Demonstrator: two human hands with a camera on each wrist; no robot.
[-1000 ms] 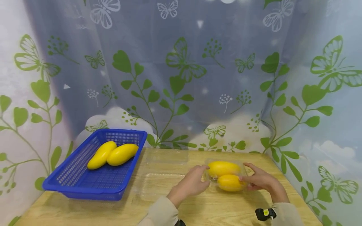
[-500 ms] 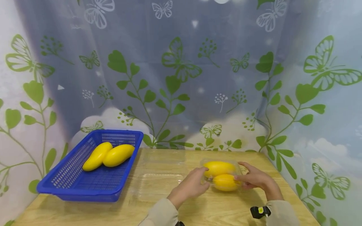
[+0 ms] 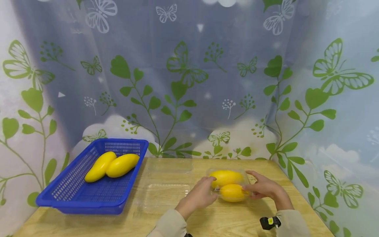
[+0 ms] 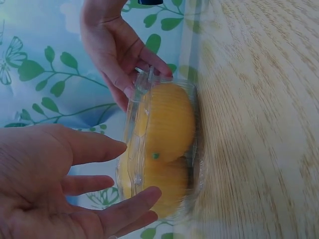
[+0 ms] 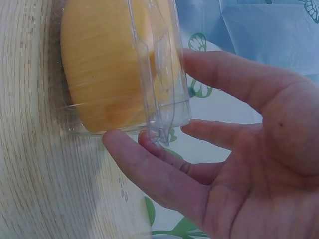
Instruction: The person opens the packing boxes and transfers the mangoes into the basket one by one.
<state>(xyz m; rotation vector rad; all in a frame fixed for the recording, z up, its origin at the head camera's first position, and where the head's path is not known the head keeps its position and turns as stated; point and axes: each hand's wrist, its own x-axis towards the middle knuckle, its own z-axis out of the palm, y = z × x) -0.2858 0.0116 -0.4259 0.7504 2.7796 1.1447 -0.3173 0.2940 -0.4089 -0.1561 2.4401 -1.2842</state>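
A clear plastic box with its lid down (image 3: 247, 179) sits on the table with two yellow mangoes (image 3: 228, 177) inside. In the head view my right hand (image 3: 265, 187) holds the box by its right end, thumb over the lid's edge. The right wrist view has the fingers (image 5: 144, 164) at that end wall, below the lid's rim. At the left end is my left hand (image 3: 199, 194). Its fingers are spread and fairly straight, fingertips right at the box's side and lid, as the left wrist view has it.
On the left stands a blue perforated basket (image 3: 78, 207) holding two more yellow mangoes (image 3: 122, 165). Between basket and hands lies a clear plastic container (image 3: 167, 197), with another clear container (image 3: 170, 164) behind it. A printed curtain (image 3: 189, 115) backs the wooden table.
The head view has shifted a little, moving the scene leftward in the picture. My left fingertips reach slightly further over the box's left end. The right hand keeps its place at the box.
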